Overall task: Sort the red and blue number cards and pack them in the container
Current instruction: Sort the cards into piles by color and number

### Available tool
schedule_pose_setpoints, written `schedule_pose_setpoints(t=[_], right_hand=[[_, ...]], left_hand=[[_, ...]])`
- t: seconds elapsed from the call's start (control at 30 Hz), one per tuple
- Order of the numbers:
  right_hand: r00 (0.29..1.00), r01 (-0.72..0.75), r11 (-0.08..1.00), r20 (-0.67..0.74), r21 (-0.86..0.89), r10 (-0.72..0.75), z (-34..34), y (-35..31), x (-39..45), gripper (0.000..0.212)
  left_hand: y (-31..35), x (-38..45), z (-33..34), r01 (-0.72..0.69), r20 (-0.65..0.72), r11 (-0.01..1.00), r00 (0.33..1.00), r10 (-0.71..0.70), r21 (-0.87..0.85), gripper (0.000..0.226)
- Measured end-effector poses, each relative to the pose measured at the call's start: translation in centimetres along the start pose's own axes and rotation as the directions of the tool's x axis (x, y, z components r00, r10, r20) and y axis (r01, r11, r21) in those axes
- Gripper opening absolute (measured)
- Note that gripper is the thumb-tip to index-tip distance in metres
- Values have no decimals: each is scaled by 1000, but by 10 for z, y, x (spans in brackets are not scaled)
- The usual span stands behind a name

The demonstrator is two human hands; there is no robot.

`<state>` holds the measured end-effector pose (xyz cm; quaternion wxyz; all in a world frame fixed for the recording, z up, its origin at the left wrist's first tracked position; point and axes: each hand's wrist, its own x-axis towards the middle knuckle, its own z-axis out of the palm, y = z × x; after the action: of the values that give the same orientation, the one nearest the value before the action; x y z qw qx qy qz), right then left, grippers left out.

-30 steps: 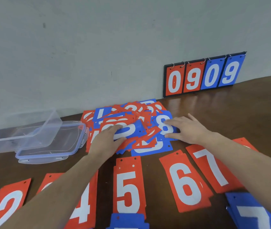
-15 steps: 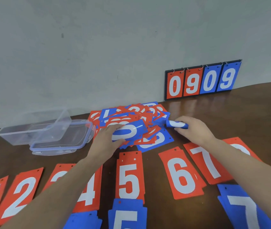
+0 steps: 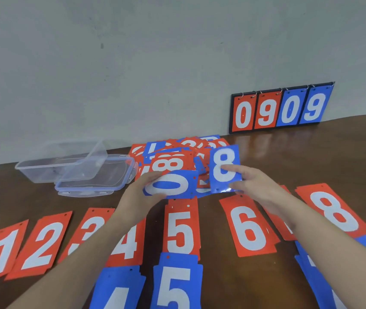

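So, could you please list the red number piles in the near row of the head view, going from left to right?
Red 1 → red 2 → red 3 → red 4 → red 5 → red 6 → red 8.

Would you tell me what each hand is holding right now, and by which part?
The left hand holds the blue 0 card by its left end. The right hand pinches the blue 8 card at its lower right edge.
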<state>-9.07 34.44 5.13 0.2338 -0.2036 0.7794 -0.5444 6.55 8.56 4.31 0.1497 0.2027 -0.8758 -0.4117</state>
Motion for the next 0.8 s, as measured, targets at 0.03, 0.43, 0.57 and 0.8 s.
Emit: schedule_pose_setpoints(t=[0.03, 0.43, 0.57, 0.8], right_hand=[[1000, 1, 1000, 14, 29, -2, 7, -3, -2, 46], [994, -71, 984, 98, 161, 56, 73, -20, -8, 18], [986, -121, 964, 141, 239, 89, 97, -30, -9, 19], [972, -127, 954, 224, 272, 66, 145, -52, -14, 26]], left_hand=[[-2, -4, -3, 17, -7, 999, 1000, -17, -31, 51], [-42, -60, -52, 75, -194, 920, 968, -160, -385, 76], [-56, -80, -71, 99, -228, 789, 929, -291, -606, 69], [-77, -121, -109, 153, -255, 745, 879, -403, -649, 32]])
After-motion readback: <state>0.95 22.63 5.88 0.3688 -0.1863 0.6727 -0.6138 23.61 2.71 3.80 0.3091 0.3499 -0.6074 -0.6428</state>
